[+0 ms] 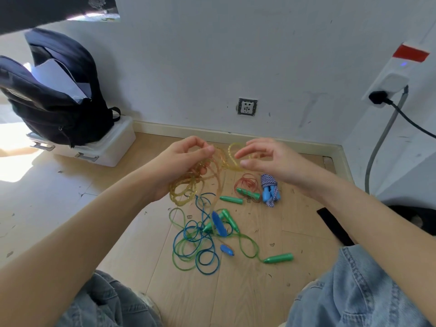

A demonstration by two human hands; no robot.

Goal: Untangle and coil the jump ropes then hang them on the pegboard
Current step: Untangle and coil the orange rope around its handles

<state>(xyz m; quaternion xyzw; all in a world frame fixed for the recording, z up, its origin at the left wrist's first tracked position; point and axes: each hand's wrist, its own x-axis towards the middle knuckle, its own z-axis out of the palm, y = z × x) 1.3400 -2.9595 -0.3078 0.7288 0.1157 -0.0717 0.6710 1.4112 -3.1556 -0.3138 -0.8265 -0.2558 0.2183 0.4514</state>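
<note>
Denim-clad knees (358, 286) nearest. Left hand (181, 161) clenched on yellow jump rope (186, 187) loops above the floor (236, 291); right hand (271, 161) half-open, fingertips (238, 155) touching a yellow loop. Below, tangled green rope (181, 251) and blue rope (207, 267), red rope (247, 182), one coiled striped rope (269, 185). Backpack (54, 95) on plastic box (106, 147), left.

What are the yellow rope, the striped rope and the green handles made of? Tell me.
Translucent yellow rope: likely glossy PVC; the floor shows through it. Blue-and-white striped rope: braided cord, matte and woven, probably cotton or nylon. Green tapered handles: smooth moulded plastic, slightly shiny.
</note>
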